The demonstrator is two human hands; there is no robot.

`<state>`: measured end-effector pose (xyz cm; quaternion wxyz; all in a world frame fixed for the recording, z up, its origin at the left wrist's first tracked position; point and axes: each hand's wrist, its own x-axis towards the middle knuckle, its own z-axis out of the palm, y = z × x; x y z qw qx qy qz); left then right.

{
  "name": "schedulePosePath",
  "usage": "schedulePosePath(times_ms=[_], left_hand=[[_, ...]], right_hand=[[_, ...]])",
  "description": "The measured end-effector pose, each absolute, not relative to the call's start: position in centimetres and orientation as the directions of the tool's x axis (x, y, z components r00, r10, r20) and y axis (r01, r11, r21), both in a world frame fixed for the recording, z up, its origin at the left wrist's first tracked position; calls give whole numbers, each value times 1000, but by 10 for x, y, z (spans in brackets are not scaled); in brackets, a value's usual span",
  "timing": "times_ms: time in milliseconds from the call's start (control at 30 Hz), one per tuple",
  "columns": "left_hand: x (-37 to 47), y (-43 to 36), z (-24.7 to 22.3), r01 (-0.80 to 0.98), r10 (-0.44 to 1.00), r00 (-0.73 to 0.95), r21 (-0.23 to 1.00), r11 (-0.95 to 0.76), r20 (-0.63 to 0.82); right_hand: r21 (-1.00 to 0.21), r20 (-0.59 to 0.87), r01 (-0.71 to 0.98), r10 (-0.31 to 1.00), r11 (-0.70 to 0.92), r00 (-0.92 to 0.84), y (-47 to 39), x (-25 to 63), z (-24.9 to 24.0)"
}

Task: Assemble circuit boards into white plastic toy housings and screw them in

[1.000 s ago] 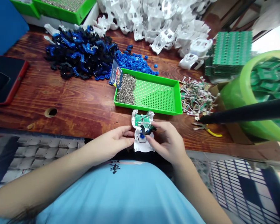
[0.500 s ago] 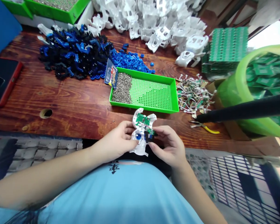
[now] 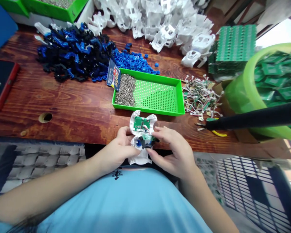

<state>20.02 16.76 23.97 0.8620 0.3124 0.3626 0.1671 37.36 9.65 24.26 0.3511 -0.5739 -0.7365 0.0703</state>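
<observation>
A white plastic shell (image 3: 140, 158) in two joined halves is held over the table's front edge. Its upper half carries a green circuit board (image 3: 142, 124) with thin wires, and a blue round piece (image 3: 137, 143) sits in the lower half. My left hand (image 3: 123, 146) grips the shell's left side, thumb on the lower half. Between the fingers and thumb of my right hand (image 3: 171, 149) is a black part (image 3: 147, 141) with a small green board, lying across the middle of the shell. My right fingertips partly cover its right end.
Behind the shell lies a green tray (image 3: 157, 111) with small screws at its left. Beyond are blue and black parts (image 3: 75, 55) and white shells (image 3: 167, 32). Right: wired boards (image 3: 201, 95), pliers (image 3: 218, 133), a black bar (image 3: 257, 116) and a green bucket (image 3: 247, 81). A phone (image 3: 2, 84) lies left.
The shell has turned and shifted slightly left with my left hand. The black part has swung from upright to lying crosswise, moved by my right hand.
</observation>
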Motion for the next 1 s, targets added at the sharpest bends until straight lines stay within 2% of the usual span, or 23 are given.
schedulePosePath(times_ms=[100, 200, 367, 567, 733, 833, 1000], left_hand=[[197, 166, 238, -117, 548, 677, 663, 739, -491], [196, 165, 238, -169, 585, 679, 681, 712, -443], [198, 163, 241, -163, 555, 693, 650, 742, -459], [196, 166, 245, -198, 565, 682, 627, 753, -464], [195, 168, 246, -189, 518, 703, 574, 797, -488], [194, 168, 245, -166, 491, 728, 572, 803, -479], [191, 169, 241, -203, 491, 769, 572, 795, -409]], right_hand=[[-469, 403, 812, 902, 348, -154, 95, 370, 244], [-484, 403, 804, 904, 345, -145, 94, 366, 244], [-470, 419, 818, 900, 331, -122, 95, 362, 247], [-333, 317, 878, 918, 344, -239, 95, 363, 253], [-191, 203, 914, 926, 357, -319, 104, 361, 262], [-119, 138, 911, 915, 395, -379, 113, 360, 267], [-43, 119, 868, 865, 495, -488, 124, 361, 272]])
